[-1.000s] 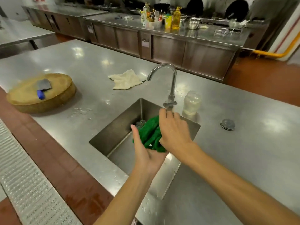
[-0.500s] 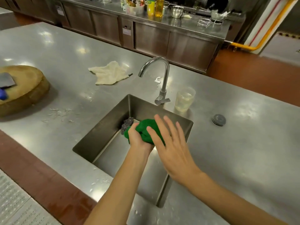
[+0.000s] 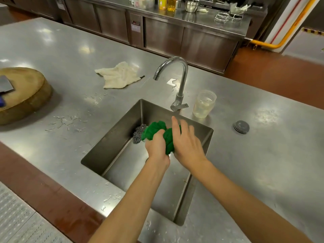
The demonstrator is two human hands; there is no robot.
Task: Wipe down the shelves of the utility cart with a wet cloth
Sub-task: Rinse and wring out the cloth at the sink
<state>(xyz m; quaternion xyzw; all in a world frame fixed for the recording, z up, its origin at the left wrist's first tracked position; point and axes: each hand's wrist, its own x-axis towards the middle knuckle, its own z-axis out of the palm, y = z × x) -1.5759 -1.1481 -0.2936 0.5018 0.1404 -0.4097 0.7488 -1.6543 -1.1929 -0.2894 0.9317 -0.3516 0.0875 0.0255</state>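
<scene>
Over the sink [image 3: 121, 127], our L hand [image 3: 157, 146] grips the bunched green cloth [image 3: 168, 139] w/ curled fingers; R hand [image 3: 187, 144], fingers straight, presses its side.

A stainless steel counter [image 3: 263, 155] filled the view, with ceiling light glinting in patches across it. Beyond its far edge lay red-brown floor [image 3: 280, 74] and a row of steel cabinets [image 3: 201, 41]. A yellow pipe [image 3: 266, 45] ran along the far right wall. A perforated floor grating [image 3: 17, 225] lay off the counter's near left edge.
</scene>
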